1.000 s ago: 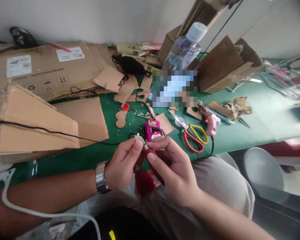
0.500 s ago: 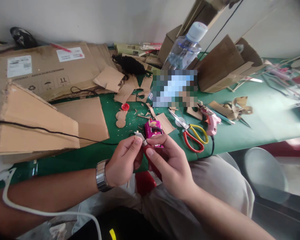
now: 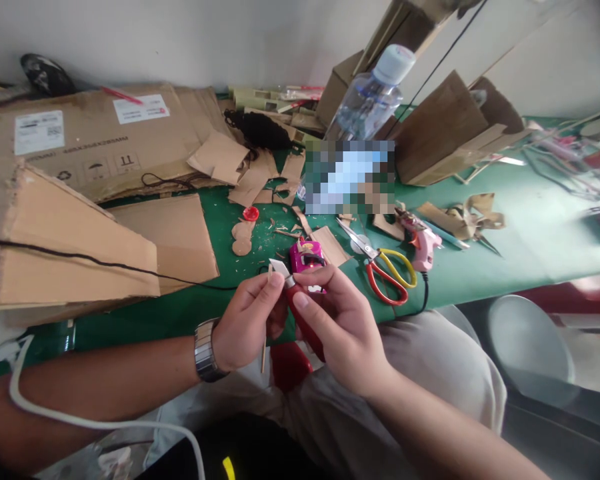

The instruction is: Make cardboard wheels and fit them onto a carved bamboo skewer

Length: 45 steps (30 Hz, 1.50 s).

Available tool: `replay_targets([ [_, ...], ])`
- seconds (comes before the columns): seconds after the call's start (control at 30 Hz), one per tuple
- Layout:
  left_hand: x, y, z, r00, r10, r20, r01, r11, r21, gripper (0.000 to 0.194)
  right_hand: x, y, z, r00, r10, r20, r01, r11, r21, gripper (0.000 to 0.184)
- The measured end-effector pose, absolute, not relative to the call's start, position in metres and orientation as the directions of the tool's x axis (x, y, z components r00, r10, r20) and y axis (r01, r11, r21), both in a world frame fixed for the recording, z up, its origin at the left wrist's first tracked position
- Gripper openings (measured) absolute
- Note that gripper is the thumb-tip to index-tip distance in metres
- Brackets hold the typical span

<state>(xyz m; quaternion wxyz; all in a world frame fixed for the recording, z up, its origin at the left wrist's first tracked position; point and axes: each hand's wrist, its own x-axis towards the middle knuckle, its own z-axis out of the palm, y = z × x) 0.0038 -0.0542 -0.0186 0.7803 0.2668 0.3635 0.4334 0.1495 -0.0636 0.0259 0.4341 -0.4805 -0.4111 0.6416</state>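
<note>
My right hand (image 3: 345,327) is closed around the red handle of a craft knife (image 3: 307,328). Its short, wide blade points up and to the left, beside my left thumb. Between the fingers of my left hand (image 3: 245,327) is a thin wooden stick (image 3: 263,358). The stick's lower end shows below the hand, and its tip sits against the blade. Just beyond my fingertips lies a small magenta box (image 3: 305,255) with a glowing red light. Right of it are scissors (image 3: 380,257) with one red and one yellow handle.
A pink glue gun (image 3: 425,243) rests on the green tabletop (image 3: 480,267). Cardboard scraps (image 3: 253,177) lie beyond my hands. At left stand a folded cardboard piece (image 3: 80,247) and a large flattened carton (image 3: 95,140). A water bottle (image 3: 367,103) stands at the back. A black cord crosses from the left.
The knife blade has turned slightly and shows more of its flat side. More of the stick shows below my left hand, which has moved very little.
</note>
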Motion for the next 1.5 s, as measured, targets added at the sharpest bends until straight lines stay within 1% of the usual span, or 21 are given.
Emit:
replay_targets([
  [0.3,0.0018,-0.0517,-0.0152,0.384,0.867,-0.317,-0.506,0.485,0.713,0.051,0.1514,-0.0642,0.0232,-0.195,0.950,-0.243,-0.155,-0.274,-0.949,0.019],
  [0.4,0.0005,-0.0519,-0.0154,0.383,0.862,-0.332,-0.501,0.495,0.710,0.052,0.1511,-0.0634,0.0245,-0.190,0.953,-0.235,-0.134,-0.262,-0.956,0.020],
  [0.5,-0.0001,-0.0524,-0.0157,0.371,0.856,-0.359,-0.525,0.512,0.679,0.054,0.1510,-0.0628,0.0276,-0.159,0.961,-0.225,-0.104,-0.243,-0.965,0.023],
  [0.6,0.0015,-0.0523,-0.0143,0.338,0.857,-0.390,-0.548,0.516,0.658,0.051,0.1519,-0.0624,0.0300,-0.134,0.967,-0.215,-0.076,-0.226,-0.971,0.023],
  [0.67,0.0033,-0.0517,-0.0128,0.305,0.871,-0.384,-0.552,0.490,0.674,0.048,0.1529,-0.0623,0.0304,-0.141,0.964,-0.224,-0.072,-0.235,-0.969,0.023],
  [0.77,0.0051,-0.0512,-0.0119,0.272,0.896,-0.351,-0.551,0.444,0.707,0.049,0.1540,-0.0623,0.0296,-0.148,0.961,-0.233,-0.073,-0.246,-0.967,0.023],
  [0.97,0.0053,-0.0522,-0.0150,0.308,0.892,-0.331,-0.542,0.451,0.709,0.049,0.1543,-0.0627,0.0295,-0.168,0.963,-0.210,-0.112,-0.230,-0.967,0.019],
  [1.17,0.0063,-0.0512,-0.0139,0.297,0.901,-0.315,-0.556,0.432,0.710,0.047,0.1546,-0.0625,0.0297,-0.150,0.964,-0.218,-0.063,-0.230,-0.971,0.026],
  [1.33,0.0040,-0.0546,-0.0146,0.293,0.901,-0.318,-0.528,0.430,0.732,0.045,0.1542,-0.0625,0.0313,-0.140,0.966,-0.219,-0.049,-0.228,-0.972,0.026],
  [1.43,0.0021,-0.0576,-0.0165,0.296,0.907,-0.300,-0.492,0.413,0.766,0.044,0.1540,-0.0627,0.0322,-0.147,0.967,-0.208,-0.069,-0.220,-0.973,0.025],
  [1.5,0.0012,-0.0589,-0.0179,0.292,0.912,-0.289,-0.454,0.398,0.797,0.044,0.1542,-0.0628,0.0322,-0.146,0.965,-0.218,-0.053,-0.227,-0.972,0.027],
])
